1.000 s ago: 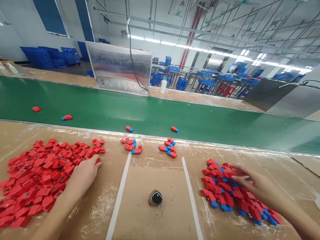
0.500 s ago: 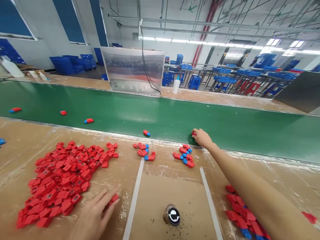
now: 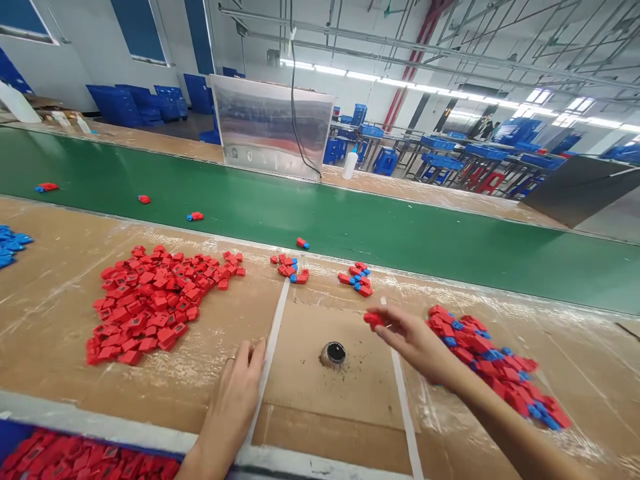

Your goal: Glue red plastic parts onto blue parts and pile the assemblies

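A red plastic part (image 3: pixel 373 320) is sitting pinched between the thumb and fingertips of the right hand (image 3: pixel 415 340), which is held out low over the cardboard-covered bench (image 3: pixel 300 380), nearly closed on the part. Whether the part has a blue end cannot be told from this view. The left hand (image 3: pixel 233 393) is lying well apart from the right, palm down, with its fingers loosely together and nothing showing in its grip. Its fingertips are resting on the cardboard just beside a white strip (image 3: pixel 273 350), and a thin ring (image 3: pixel 230 359) is circling one finger.

Just past the right hand, a heap of red parts with blue ends (image 3: pixel 480 353) is spreading across the bench. Ahead of the left hand and off to its left, a larger heap of red parts (image 3: pixel 155 303) is lying. Between the hands, a small black round fitting (image 3: pixel 334 353) is sitting in the cardboard. Ahead of both hands, two small clusters of red-and-blue parts (image 3: pixel 357 279) are lying near the bench edge, and beyond them a green conveyor belt (image 3: pixel 400 247) is bearing a few scattered parts. Behind the left hand, a blue-lined tray (image 3: pixel 13 427) is holding more red parts.
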`<state>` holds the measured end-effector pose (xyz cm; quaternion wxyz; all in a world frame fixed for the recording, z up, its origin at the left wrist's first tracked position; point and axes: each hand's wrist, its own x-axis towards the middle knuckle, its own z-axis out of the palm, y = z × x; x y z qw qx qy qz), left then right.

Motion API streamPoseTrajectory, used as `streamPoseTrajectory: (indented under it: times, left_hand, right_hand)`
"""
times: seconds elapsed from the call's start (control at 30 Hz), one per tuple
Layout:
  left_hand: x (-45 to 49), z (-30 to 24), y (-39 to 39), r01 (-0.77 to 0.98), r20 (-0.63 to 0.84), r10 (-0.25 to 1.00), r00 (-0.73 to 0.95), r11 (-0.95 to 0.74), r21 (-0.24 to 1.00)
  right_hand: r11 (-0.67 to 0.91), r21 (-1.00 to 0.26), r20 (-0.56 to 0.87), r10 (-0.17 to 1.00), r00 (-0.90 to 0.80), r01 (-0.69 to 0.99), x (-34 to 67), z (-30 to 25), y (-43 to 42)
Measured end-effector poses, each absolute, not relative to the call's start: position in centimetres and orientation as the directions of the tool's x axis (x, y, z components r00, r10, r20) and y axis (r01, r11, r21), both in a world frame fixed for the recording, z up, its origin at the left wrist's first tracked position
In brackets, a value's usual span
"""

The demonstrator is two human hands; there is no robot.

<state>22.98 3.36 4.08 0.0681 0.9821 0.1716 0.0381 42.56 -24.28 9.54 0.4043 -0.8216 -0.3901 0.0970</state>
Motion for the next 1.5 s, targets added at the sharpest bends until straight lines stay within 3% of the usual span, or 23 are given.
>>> streamPoseTrajectory:
  times: [0.17, 0.43, 0.6, 0.73, 1.0, 1.17, 1.3, 1.5]
  left_hand:
    - [22.3, 4.1, 3.9, 0.194, 0.186, 0.306, 0.934, -0.870, 0.453]
    - [22.0, 5.4, 3.3, 0.134, 0.236, 0.327, 0.915, -0.799, 0.587]
    - [21.6, 5.8, 0.6, 0.161, 0.070, 0.386, 0.920, -0.536, 0.829]
    - [21.9, 5.3, -2.3, 0.178, -0.058, 0.337, 0.940, -0.340, 0.923]
    - [22.6, 4.9, -4.5, 0.129, -0.115, 0.194, 0.974, -0.062, 0.990]
    - [23.1, 4.2, -4.4, 0.154, -0.164, 0.078, 0.983, 0.115, 0.981]
    - [23.2, 3.7, -4.0, 0.172, -0.176, 0.012, 0.984, 0.152, 0.973]
    - [23.2, 3.6, -3.9, 0.178, -0.173, -0.044, 0.984, 0.158, 0.971]
  right_hand:
    - [-0.379, -0.607, 0.221, 0.763, 0.607, 0.698, 37.5, 10.2, -23.4]
    - [-0.401, -0.434, 0.312, 0.774, 0.552, 0.807, 36.3, 8.9, -22.6]
    - [-0.394, -0.406, 0.311, 0.789, 0.530, 0.825, 36.4, 8.6, -22.7]
    - [-0.396, -0.403, 0.304, 0.792, 0.529, 0.825, 36.3, 8.5, -22.6]
    - [-0.364, -0.407, 0.333, 0.795, 0.507, 0.838, 36.6, 8.7, -22.3]
    - [-0.320, -0.516, 0.335, 0.778, 0.531, 0.794, 35.5, 9.8, -22.3]
    - [-0.265, -0.607, 0.291, 0.803, 0.520, 0.749, 33.7, 10.1, -22.3]
    - [-0.247, -0.629, 0.270, 0.819, 0.506, 0.737, 32.5, 8.7, -22.2]
